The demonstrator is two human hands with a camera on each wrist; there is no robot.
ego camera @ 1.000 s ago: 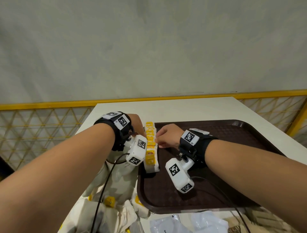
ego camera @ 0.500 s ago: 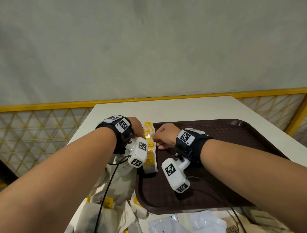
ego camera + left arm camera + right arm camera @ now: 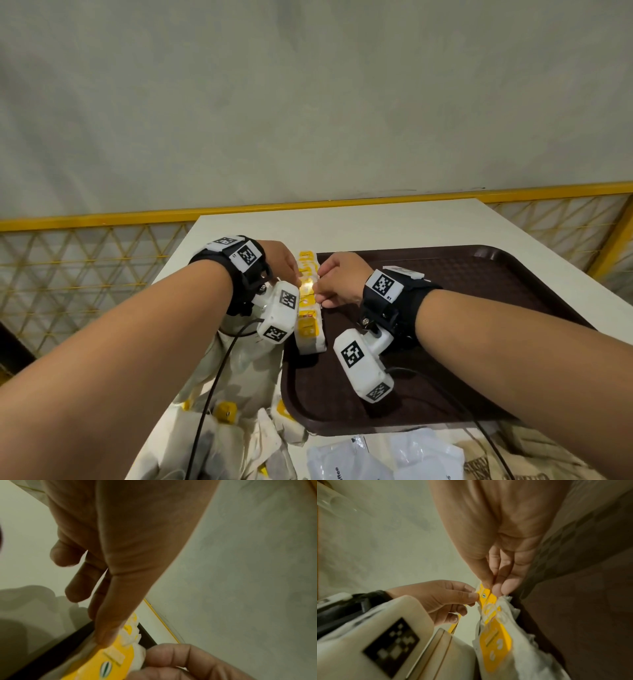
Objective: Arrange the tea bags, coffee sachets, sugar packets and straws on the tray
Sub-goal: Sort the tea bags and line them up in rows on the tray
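Your hands have closed in toward each other over the last second, and the row between them looks tighter for it. Your left hand presses fingertips against the outer side of the tea bags, thumb and forefinger nipping a yellow tag in the right wrist view. Your right hand meets it from the inner side, fingers curled down and pinching the top of the same row. So both hands squeeze the one line from opposite sides.

The tea bags stand packed on edge along the left rim of the brown tray, long axis running from you toward the far wall, yellow tags up. The row hugs that rim closely; the tray floor to its right lies open right across to the far corner. Left of the tray, the white table shows a narrow strip. Loose tea bags heap at the near left corner, with white packets just beyond the tray's near edge.
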